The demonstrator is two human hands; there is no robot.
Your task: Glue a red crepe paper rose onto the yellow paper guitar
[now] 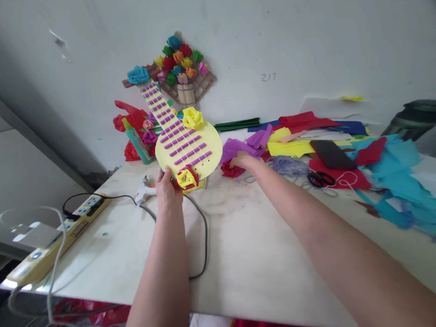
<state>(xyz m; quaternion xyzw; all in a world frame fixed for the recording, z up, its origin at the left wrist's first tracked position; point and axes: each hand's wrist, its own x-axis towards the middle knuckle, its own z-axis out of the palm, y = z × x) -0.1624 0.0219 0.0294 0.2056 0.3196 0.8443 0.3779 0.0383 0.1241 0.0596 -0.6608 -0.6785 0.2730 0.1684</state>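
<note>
My left hand [168, 191] is closed on the lower edge of a yellow paper guitar [213, 142], which stands tilted above the table. Purple strips and white strings run along its neck and body. A blue paper flower [138, 75] sits at its head, a yellow paper flower [192, 118] on its upper side, and a yellow-and-red paper flower [187, 178] by my left fingers. Farther right, my right hand [242, 160] is closed on a red crepe paper flower [231, 169], its fingertips partly hidden. Purple crepe paper [235, 147] lies just behind it.
On the left are a glue bottle [138, 142], a white glue gun [144, 193] with a black cord, and a power strip [71, 232]. Scissors [321, 179], a black phone [332, 154], tangled string [287, 166] and blue crepe paper [401, 168] lie right. A flower-basket craft [186, 94] stands against the wall.
</note>
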